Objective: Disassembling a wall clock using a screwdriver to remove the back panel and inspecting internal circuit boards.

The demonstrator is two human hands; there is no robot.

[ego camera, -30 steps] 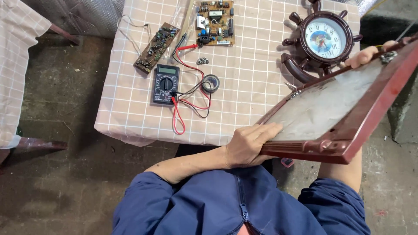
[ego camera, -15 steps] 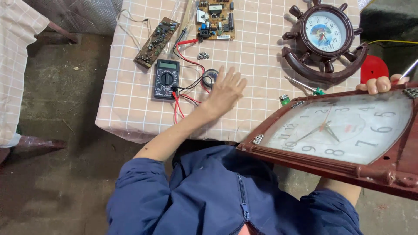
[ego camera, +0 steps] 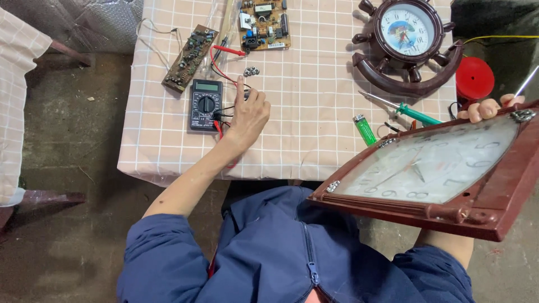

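While my right hand [ego camera: 485, 109] grips the big framed wall clock [ego camera: 438, 168] over my lap, my left hand [ego camera: 247, 115] rests open on the checked table [ego camera: 314, 134] beside the multimeter [ego camera: 205, 104]; circuit boards [ego camera: 264, 23] beyond, bare concrete floor [ego camera: 73, 224] around.

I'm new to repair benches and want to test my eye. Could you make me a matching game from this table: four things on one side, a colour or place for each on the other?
Things:
1. lighter
2. multimeter
3. ship's-wheel clock
4. large wall clock

Descriptions:
A. black, just beside the left hand on the cloth
B. held off the table, right hand on its far edge
C. bright green, lying by the screwdriver
D. standing at the table's far right corner

Pairs: 1-C, 2-A, 3-D, 4-B
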